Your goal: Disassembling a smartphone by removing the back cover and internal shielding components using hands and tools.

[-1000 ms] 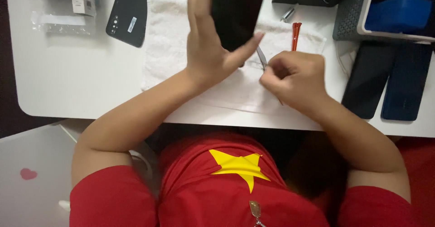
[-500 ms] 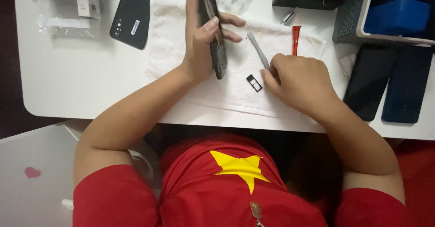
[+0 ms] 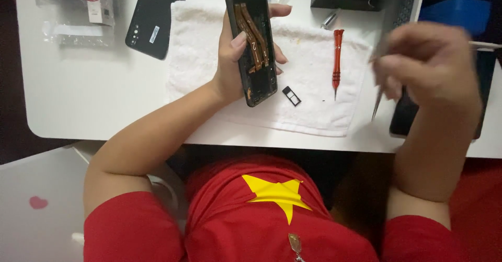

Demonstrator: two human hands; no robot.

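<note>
1. While your left hand [image 3: 235,63] wraps around the opened phone [image 3: 252,42], it grasps the body by its long edges, thumb on the near side and fingertips showing on the far side, with the copper-coloured ribbon cables facing up.
2. You hold that phone tilted above the white towel [image 3: 308,73], near the towel's left half and not resting on it.
3. Your right hand [image 3: 426,66] is raised over the table's right side, blurred, fingers curled tight around thin metal tweezers [image 3: 377,102] whose tip points down toward the table edge.
4. You have a small black card tray [image 3: 292,95] lying on the towel just beside the phone's lower end, apart from both hands.
5. You have a red-handled screwdriver [image 3: 337,60] lying on the towel between the tray and your right hand, tip toward you.
6. You can see a black back cover [image 3: 154,19] lying on the white table [image 3: 78,94] left of the towel, with clear plastic bags [image 3: 78,11] further left.
7. You also have a dark flat slab [image 3: 405,118] partly hidden under your right hand; what it is cannot be told.
</note>
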